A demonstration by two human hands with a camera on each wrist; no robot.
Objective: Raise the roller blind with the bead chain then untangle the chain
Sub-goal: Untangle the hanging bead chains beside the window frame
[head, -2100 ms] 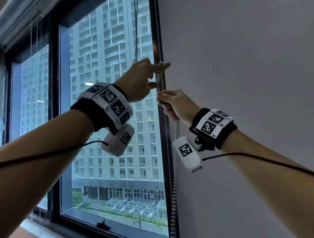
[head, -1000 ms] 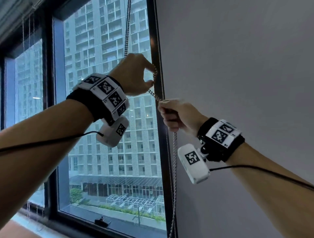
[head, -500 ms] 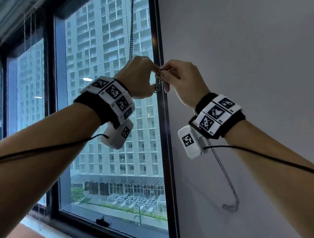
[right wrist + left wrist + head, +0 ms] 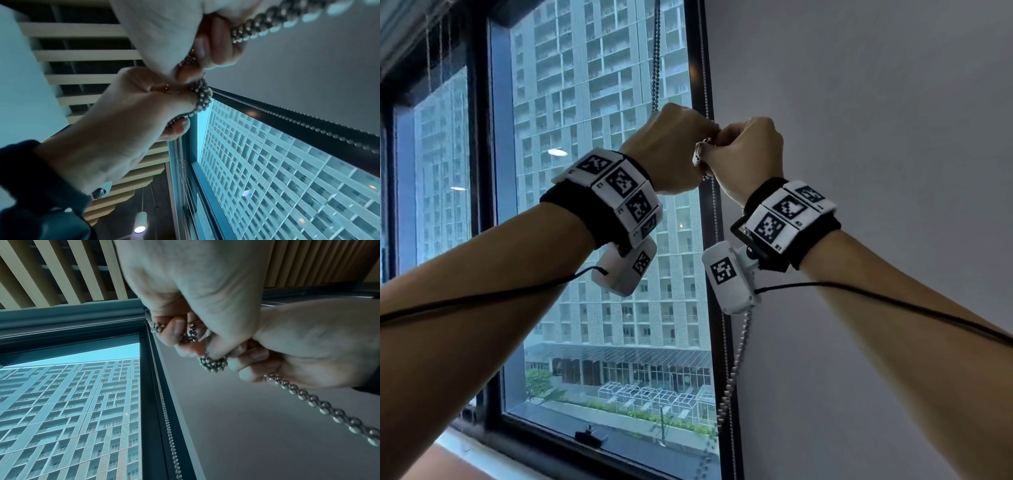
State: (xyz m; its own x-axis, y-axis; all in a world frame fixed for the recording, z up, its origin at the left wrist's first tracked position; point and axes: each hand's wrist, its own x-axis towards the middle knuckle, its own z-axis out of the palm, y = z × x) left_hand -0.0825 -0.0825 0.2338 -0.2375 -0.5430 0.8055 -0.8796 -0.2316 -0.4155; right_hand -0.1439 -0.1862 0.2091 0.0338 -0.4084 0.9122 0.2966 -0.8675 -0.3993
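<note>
In the head view, open air is found in the lower centre of the frame, below the two forearms, and across the right side in front of the plain grey wall [image 4: 876,102]. Passage toward the left is closed off by the window glass [image 4: 602,171] and its dark frame post [image 4: 709,240]. The gap at upper centre is taken up by the left hand [image 4: 674,147] and right hand [image 4: 746,150], pressed together around a bunched knot of the bead chain [image 4: 702,154]. Further strands are stretched above and below the hands along the post, and a doubled length [image 4: 736,359] is hung under the right wrist.
</note>
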